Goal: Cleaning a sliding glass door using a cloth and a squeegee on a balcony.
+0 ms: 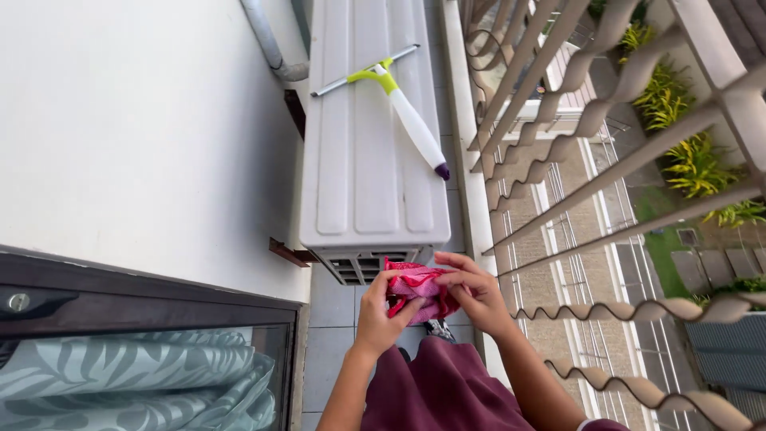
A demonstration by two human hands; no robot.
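Observation:
Both of my hands hold a bunched pink and red cloth (416, 285) in front of me, low in the head view. My left hand (381, 313) grips its left side from below. My right hand (471, 292) closes over its right side. The cloth hangs just in front of the near end of a white outdoor air-conditioner unit (351, 183). On top of that unit lies a window squeegee (403, 108) with a white handle, green neck and metal blade, out of reach of both hands.
A white wall (136, 128) runs along the left, with a dark window frame (144, 287) and a leaf-patterned curtain behind the glass. A metal railing (606, 120) borders the right, with a long drop to buildings and plants. A grey pipe (267, 40) meets the wall.

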